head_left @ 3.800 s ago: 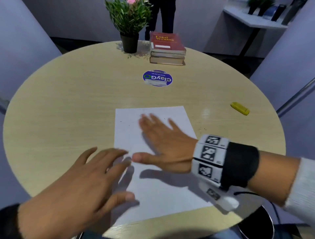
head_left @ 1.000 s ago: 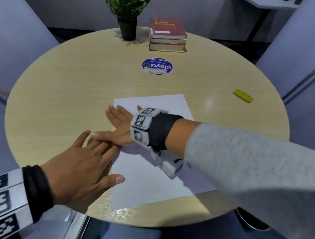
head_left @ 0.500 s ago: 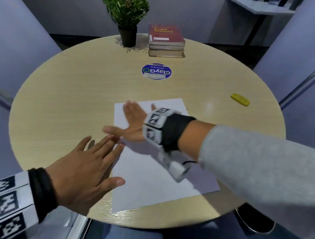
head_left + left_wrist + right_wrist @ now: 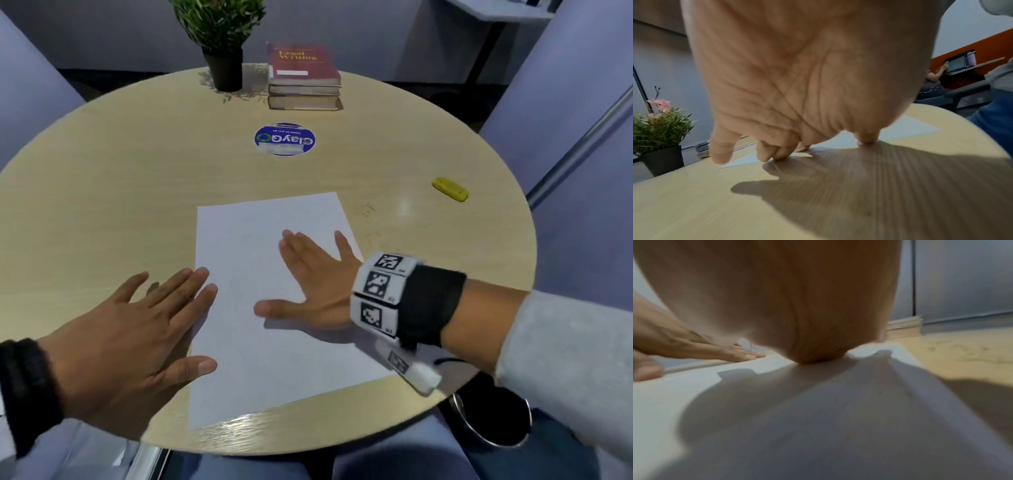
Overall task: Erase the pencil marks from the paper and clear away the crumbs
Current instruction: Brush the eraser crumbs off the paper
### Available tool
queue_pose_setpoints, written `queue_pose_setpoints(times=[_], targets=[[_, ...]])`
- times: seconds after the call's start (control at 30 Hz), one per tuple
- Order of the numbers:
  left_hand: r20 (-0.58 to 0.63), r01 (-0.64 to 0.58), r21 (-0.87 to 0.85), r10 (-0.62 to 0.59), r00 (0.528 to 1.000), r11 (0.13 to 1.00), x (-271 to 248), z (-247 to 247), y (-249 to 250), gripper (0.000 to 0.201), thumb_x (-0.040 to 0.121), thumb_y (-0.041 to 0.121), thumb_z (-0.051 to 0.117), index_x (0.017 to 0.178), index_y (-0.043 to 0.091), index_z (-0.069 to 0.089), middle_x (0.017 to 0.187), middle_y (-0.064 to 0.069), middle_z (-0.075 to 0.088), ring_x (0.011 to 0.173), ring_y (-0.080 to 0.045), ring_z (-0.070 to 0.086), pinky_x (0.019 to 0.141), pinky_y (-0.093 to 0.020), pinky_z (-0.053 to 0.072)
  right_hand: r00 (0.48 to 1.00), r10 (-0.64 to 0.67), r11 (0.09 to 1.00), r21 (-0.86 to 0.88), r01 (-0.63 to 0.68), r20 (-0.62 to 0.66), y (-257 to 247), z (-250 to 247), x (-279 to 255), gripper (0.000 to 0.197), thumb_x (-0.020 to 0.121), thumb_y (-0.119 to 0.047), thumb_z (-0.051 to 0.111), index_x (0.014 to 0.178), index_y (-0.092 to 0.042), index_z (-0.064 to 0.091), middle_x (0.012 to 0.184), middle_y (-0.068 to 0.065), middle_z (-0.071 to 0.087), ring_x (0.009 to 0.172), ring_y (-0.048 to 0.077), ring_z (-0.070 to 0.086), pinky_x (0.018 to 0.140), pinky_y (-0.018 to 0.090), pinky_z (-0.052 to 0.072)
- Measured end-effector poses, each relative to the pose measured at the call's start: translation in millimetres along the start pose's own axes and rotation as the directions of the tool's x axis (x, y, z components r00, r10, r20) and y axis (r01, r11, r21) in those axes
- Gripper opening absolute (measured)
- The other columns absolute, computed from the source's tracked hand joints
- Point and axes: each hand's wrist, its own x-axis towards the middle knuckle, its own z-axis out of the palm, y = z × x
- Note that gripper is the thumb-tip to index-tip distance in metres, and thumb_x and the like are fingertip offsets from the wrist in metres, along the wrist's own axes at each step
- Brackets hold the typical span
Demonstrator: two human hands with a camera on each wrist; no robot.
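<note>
A white sheet of paper (image 4: 260, 342) lies on the round wooden table (image 4: 102, 212) in front of me. My right hand (image 4: 308, 274) lies flat and open on the paper's right half, fingers straight and pointing away. My left hand (image 4: 150, 322) is open too, its fingertips and thumb pressing the paper's left edge. Dark eraser crumbs (image 4: 371, 219) are scattered on the table just right of the sheet. A yellow eraser (image 4: 449, 188) rests far right on the table. In the right wrist view the paper (image 4: 818, 418) fills the frame under my palm.
A potted plant (image 4: 221, 41) and a stack of books (image 4: 303, 77) stand at the table's far edge. A round blue sticker (image 4: 285, 139) sits mid-table. A metal bin (image 4: 489, 414) stands on the floor below the table's near right edge.
My right hand has swept from the paper's upper left across to its right side. My left hand has kept holding the left edge.
</note>
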Motion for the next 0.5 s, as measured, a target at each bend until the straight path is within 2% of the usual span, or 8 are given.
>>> queue_pose_setpoints(times=[0.07, 0.17, 0.23, 0.3, 0.37, 0.4, 0.43, 0.5], targets=[[0.011, -0.001, 0.011, 0.001, 1.0, 1.0, 0.0, 1.1, -1.1, 0.093, 0.087, 0.074, 0.035, 0.153, 0.012, 0.015, 0.153, -0.012, 0.031, 0.145, -0.015, 0.008, 0.114, -0.033, -0.006, 0.998, 0.054, 0.998, 0.006, -0.054, 0.01, 10.9, 0.2, -3.5, 0.106, 0.075, -0.086, 0.021, 0.152, -0.021, -0.013, 0.158, -0.013, -0.02, 0.143, -0.001, -0.018, 0.114, 0.053, -0.015], [-0.015, -0.001, 0.029, 0.001, 1.0, 1.0, 0.1, 3.9, -1.7, 0.089, 0.087, 0.074, 0.035, 0.147, 0.008, 0.033, 0.151, -0.013, 0.035, 0.147, -0.011, -0.001, 0.114, -0.036, 0.005, 0.969, 0.247, 0.969, -0.027, -0.247, -0.011, 58.1, -10.3, -10.1, 0.106, 0.075, -0.085, 0.023, 0.153, -0.021, -0.009, 0.159, -0.012, -0.016, 0.144, -0.001, -0.014, 0.114, 0.054, -0.012], [-0.023, -0.006, 0.044, 0.007, 1.0, 0.999, 0.6, 3.5, -2.3, 0.088, 0.086, 0.074, 0.035, 0.144, 0.007, 0.039, 0.151, -0.013, 0.036, 0.147, -0.01, -0.003, 0.11, -0.039, 0.014, 0.958, 0.283, 0.959, -0.004, -0.283, -0.034, 69.7, -11.7, -21.7, 0.114, 0.066, -0.091, 0.016, 0.153, -0.021, -0.008, 0.16, -0.012, -0.013, 0.144, 0.0, -0.013, 0.114, 0.055, -0.012], [0.0, -0.005, 0.059, 0.005, 1.0, 0.998, 1.8, 3.5, -4.9, 0.089, 0.086, 0.075, 0.036, 0.144, 0.007, 0.039, 0.151, -0.012, 0.035, 0.148, -0.011, -0.002, 0.11, -0.04, 0.012, 0.993, 0.096, 0.994, -0.053, -0.1, -0.071, 50.5, -4.2, -37.4, 0.118, 0.062, -0.094, 0.009, 0.152, -0.021, -0.011, 0.16, -0.009, -0.014, 0.145, 0.004, -0.015, 0.114, 0.055, -0.015], [0.037, 0.003, 0.06, -0.005, 0.999, 0.998, 3.2, 4.2, -8.4, 0.091, 0.085, 0.075, 0.036, 0.148, 0.01, 0.031, 0.154, -0.009, 0.03, 0.148, -0.011, -0.001, 0.114, -0.036, 0.001, 0.99, -0.137, 0.985, -0.099, 0.14, 0.039, 21.7, 6.5, -54.9, 0.109, 0.071, -0.09, 0.012, 0.149, -0.022, -0.021, 0.157, -0.01, -0.026, 0.143, 0.006, -0.025, 0.112, 0.054, -0.022], [0.055, 0.005, 0.051, -0.007, 0.998, 0.999, 4.1, 3.7, -11.9, 0.093, 0.084, 0.076, 0.037, 0.151, 0.014, 0.024, 0.158, -0.006, 0.023, 0.148, -0.011, -0.001, 0.114, -0.033, -0.006, 0.978, -0.188, 0.972, -0.122, 0.198, 0.093, 14.7, 11.6, -60.6, 0.107, 0.072, -0.089, 0.012, 0.147, -0.023, -0.025, 0.154, -0.011, -0.031, 0.141, 0.005, -0.029, 0.11, 0.053, -0.024], [0.07, 0.003, 0.042, -0.006, 0.998, 0.999, 4.8, 4.2, -13.2, 0.094, 0.083, 0.076, 0.037, 0.153, 0.017, 0.017, 0.16, -0.003, 0.014, 0.148, -0.01, -0.002, 0.113, -0.032, -0.01, 0.977, -0.183, 0.97, -0.143, 0.198, 0.113, 17.4, 14.6, -65.1, 0.105, 0.073, -0.089, 0.011, 0.146, -0.024, -0.027, 0.152, -0.013, -0.034, 0.139, 0.003, -0.031, 0.11, 0.054, -0.025], [0.082, 0.0, 0.035, -0.003, 0.997, 0.999, 4.7, 6.3, -13.9, 0.095, 0.083, 0.077, 0.037, 0.154, 0.02, 0.01, 0.162, 0.001, 0.001, 0.147, -0.009, -0.003, 0.112, -0.031, -0.013, 0.993, -0.055, 0.983, -0.168, 0.071, 0.1, 44.5, 12.1, -63.9, 0.104, 0.074, -0.087, 0.01, 0.147, -0.024, -0.026, 0.153, -0.012, -0.032, 0.14, 0.003, -0.028, 0.111, 0.056, -0.019]])
